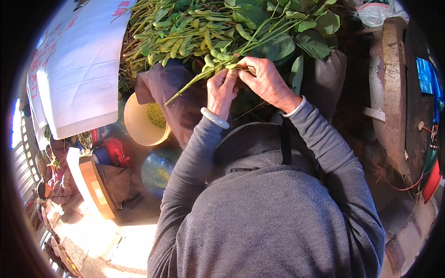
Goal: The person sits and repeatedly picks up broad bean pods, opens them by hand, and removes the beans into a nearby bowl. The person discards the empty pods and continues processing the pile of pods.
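My left hand (222,89), with a pale bangle at its wrist, pinches a green soybean pod (231,66) between thumb and finger. My right hand (267,82) meets it there, its fingertips closed on the same small pod. Just behind the hands, a cut soybean stalk (189,84) slants across my lap with pods and leaves on it. Beyond my knees lies a large heap of soybean plants (194,33), thick with pods. Left of my knee, a cream bucket (134,121) holds shelled green beans (156,114) and leans towards me in this view.
White boards (83,69) with red writing reach over the left side. Below them are a red plastic bag (116,152), a clear plastic bag (157,172) and a cardboard box (95,189). A heavy round-edged piece (393,93) stands at right, with a red cord (399,188) beneath.
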A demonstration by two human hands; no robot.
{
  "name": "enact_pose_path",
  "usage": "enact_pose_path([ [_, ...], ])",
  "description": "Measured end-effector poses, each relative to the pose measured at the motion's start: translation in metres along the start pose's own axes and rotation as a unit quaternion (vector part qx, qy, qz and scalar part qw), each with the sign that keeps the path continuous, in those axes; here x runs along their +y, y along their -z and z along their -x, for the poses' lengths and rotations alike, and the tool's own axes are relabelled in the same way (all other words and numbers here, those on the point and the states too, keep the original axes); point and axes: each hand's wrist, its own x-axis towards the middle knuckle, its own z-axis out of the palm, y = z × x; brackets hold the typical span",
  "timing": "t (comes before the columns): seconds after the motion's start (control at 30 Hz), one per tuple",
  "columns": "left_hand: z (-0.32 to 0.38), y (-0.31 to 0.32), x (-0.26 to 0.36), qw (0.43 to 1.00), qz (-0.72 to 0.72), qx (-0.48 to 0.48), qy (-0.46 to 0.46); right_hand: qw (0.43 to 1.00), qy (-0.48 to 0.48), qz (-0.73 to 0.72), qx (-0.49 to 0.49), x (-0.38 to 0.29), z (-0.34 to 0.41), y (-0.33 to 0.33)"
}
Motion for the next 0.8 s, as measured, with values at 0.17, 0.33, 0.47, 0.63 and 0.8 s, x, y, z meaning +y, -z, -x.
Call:
enact_pose_path([
  [0.17,0.001,0.000,0.006,0.989,0.147,0.006,0.018,0.965,-0.189,-0.181,0.020,-0.009,0.004,0.003],
  [0.33,-0.008,0.013,0.003,0.966,0.243,-0.080,0.047,0.974,-0.033,-0.165,0.154,0.037,-0.006,-0.012],
  [0.47,-0.013,0.017,0.004,0.930,0.330,-0.131,0.091,0.973,-0.001,-0.190,0.128,0.046,-0.018,-0.020],
  [0.63,-0.016,0.027,-0.002,0.891,0.391,-0.197,0.122,0.983,-0.021,-0.100,0.151,0.046,-0.013,-0.024],
  [0.8,-0.013,0.026,0.004,0.875,0.406,-0.218,0.147,0.951,-0.061,-0.270,0.136,0.046,-0.014,-0.030],
])
